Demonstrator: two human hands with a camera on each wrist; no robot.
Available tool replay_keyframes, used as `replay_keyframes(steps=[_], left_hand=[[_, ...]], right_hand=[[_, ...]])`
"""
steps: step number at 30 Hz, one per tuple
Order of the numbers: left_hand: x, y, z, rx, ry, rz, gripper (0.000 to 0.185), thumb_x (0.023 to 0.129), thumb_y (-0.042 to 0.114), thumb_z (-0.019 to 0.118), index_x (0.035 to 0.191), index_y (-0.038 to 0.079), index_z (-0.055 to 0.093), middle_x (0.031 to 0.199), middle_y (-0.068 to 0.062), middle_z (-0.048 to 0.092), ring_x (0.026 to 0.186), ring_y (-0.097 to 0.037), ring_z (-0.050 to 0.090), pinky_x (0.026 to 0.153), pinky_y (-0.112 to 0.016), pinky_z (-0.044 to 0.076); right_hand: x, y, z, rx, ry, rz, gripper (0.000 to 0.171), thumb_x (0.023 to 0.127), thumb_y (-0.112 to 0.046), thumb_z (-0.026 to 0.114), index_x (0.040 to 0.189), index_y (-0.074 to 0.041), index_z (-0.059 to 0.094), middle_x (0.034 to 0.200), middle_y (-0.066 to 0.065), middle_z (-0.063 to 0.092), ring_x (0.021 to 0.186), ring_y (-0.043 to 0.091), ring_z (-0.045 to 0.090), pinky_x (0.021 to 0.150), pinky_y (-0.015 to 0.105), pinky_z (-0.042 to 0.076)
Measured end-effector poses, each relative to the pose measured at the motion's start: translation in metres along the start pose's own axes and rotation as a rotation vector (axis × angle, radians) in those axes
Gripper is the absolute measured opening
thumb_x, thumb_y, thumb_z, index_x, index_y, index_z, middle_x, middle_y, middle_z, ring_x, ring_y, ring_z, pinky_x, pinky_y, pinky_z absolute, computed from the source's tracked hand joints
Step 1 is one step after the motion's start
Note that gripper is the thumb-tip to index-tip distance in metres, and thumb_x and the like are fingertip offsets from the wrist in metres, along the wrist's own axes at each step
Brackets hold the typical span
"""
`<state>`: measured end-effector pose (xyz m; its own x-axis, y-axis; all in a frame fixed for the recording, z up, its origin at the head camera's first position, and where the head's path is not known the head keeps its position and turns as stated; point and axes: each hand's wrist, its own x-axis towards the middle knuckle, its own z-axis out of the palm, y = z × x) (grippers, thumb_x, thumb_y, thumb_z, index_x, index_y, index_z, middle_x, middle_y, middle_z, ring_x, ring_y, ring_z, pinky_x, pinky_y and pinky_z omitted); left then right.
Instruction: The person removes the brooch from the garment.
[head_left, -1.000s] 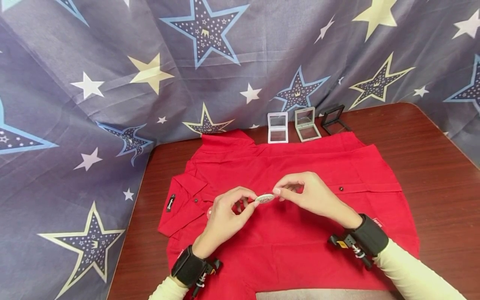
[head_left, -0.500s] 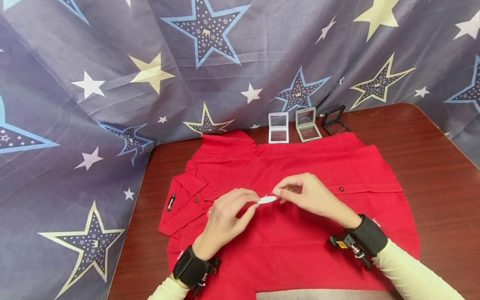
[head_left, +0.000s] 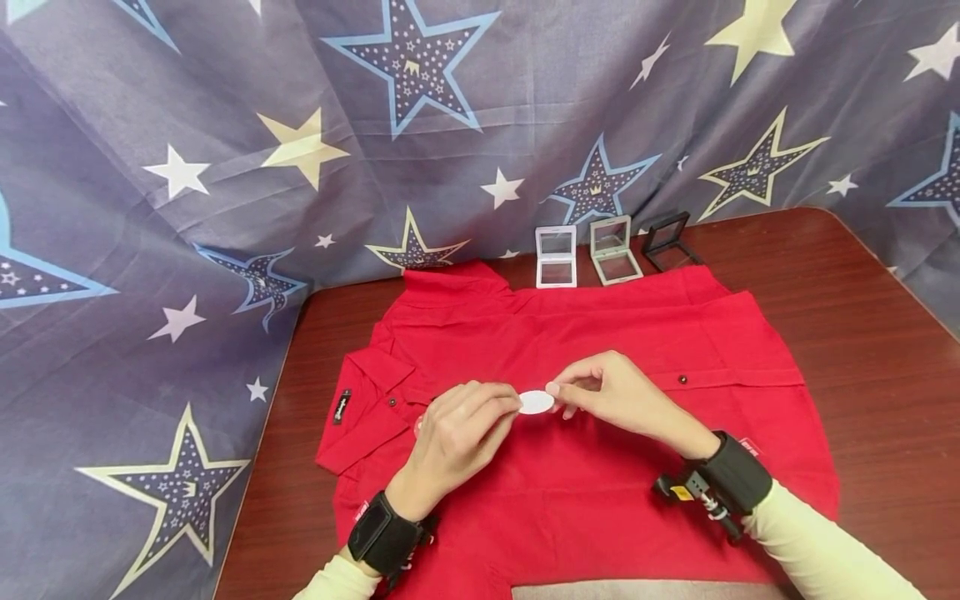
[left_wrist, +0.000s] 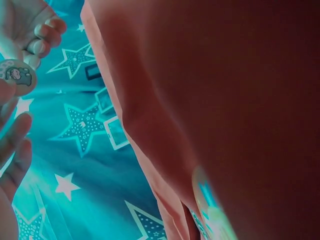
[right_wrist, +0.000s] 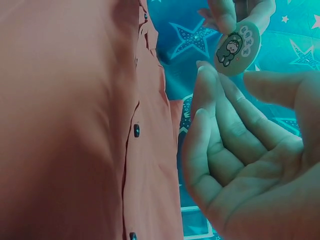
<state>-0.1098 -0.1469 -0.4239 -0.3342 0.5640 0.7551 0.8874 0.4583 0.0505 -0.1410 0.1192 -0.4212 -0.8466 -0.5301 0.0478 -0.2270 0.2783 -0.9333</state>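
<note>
Red shirt (head_left: 570,417) laid flat across the brown table (head_left: 862,333), collar toward 9 o'clock, button placket running across the middle; dark buttons show in the right wrist view. Star-print cloth (head_left: 225,167) drapes behind and over the table's 9 o'clock edge.

Three small display frames at 12 o'clock past the shirt's far edge, side by side: white frame (head_left: 556,256), grey-green frame (head_left: 616,249), black frame (head_left: 666,240), each propped open.

Left hand (head_left: 459,437) and right hand (head_left: 618,392) meet over the shirt's centre, both wearing black wrist straps. Between them, a small oval badge (head_left: 536,402), held just above the fabric. Left fingertips pinch its 9 o'clock edge; right thumb and forefinger pinch the 3 o'clock edge, the other right fingers loosely curled.

Change: a second ago the badge showed its printed face to the head camera; half a second ago it was edge-on; now the plain white back faces up. The right wrist view confirms the cartoon print faces down toward the shirt. Hands sit slightly lower and closer in.

Reading: badge turned over, back side exposed for inspection or for working its fastening. Whether a pin is open cannot be told.
</note>
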Motion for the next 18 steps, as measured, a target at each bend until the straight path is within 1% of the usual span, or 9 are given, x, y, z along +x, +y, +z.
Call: replay_keyframes(steps=[4, 7, 11, 13, 18], left_hand=[[0.0004, 0.0002, 0.0006, 0.045, 0.010, 0.047, 0.019, 0.086, 0.005, 0.078, 0.105, 0.004, 0.075, 0.106, -0.005, 0.071, 0.084, -0.017, 0.067, 0.068, -0.027, 0.055], [0.0012, 0.0003, 0.0014, 0.089, 0.018, 0.093, 0.017, 0.087, 0.004, 0.077, 0.104, 0.004, 0.075, 0.105, -0.006, 0.072, 0.083, -0.017, 0.067, 0.064, -0.026, 0.053], [0.0023, 0.0002, 0.0031, 0.142, 0.030, 0.156, 0.010, 0.092, 0.004, 0.072, 0.101, 0.003, 0.075, 0.103, -0.007, 0.072, 0.080, -0.017, 0.067, 0.060, -0.025, 0.050], [0.0025, 0.0003, 0.0037, 0.165, 0.031, 0.182, 0.008, 0.094, 0.004, 0.069, 0.100, 0.003, 0.075, 0.103, -0.007, 0.073, 0.079, -0.018, 0.067, 0.059, -0.025, 0.050], [0.0024, 0.0014, 0.0038, 0.192, 0.008, 0.212, 0.009, 0.097, 0.004, 0.066, 0.099, 0.003, 0.075, 0.104, -0.008, 0.073, 0.079, -0.019, 0.066, 0.059, -0.025, 0.049]], right_hand=[[-0.0005, -0.0009, 0.0001, 0.024, -0.007, 0.010, 0.008, 0.095, -0.024, 0.076, 0.100, -0.020, 0.080, 0.085, 0.010, 0.076, 0.073, 0.032, 0.073, 0.053, 0.036, 0.054], [-0.0007, -0.0029, 0.0005, 0.041, -0.005, 0.015, 0.008, 0.095, -0.023, 0.076, 0.099, -0.017, 0.081, 0.086, 0.014, 0.076, 0.073, 0.036, 0.072, 0.054, 0.042, 0.056], [-0.0002, -0.0033, 0.0020, 0.057, 0.001, 0.041, 0.010, 0.094, -0.021, 0.077, 0.098, -0.013, 0.081, 0.085, 0.016, 0.075, 0.073, 0.038, 0.072, 0.056, 0.042, 0.057], [0.0002, -0.0025, 0.0030, 0.063, 0.004, 0.058, 0.011, 0.093, -0.020, 0.077, 0.098, -0.011, 0.080, 0.085, 0.017, 0.075, 0.073, 0.039, 0.072, 0.058, 0.040, 0.058], [-0.0001, -0.0012, 0.0048, 0.077, 0.014, 0.089, 0.012, 0.092, -0.018, 0.078, 0.099, -0.009, 0.080, 0.085, 0.018, 0.075, 0.074, 0.040, 0.071, 0.060, 0.037, 0.057]])
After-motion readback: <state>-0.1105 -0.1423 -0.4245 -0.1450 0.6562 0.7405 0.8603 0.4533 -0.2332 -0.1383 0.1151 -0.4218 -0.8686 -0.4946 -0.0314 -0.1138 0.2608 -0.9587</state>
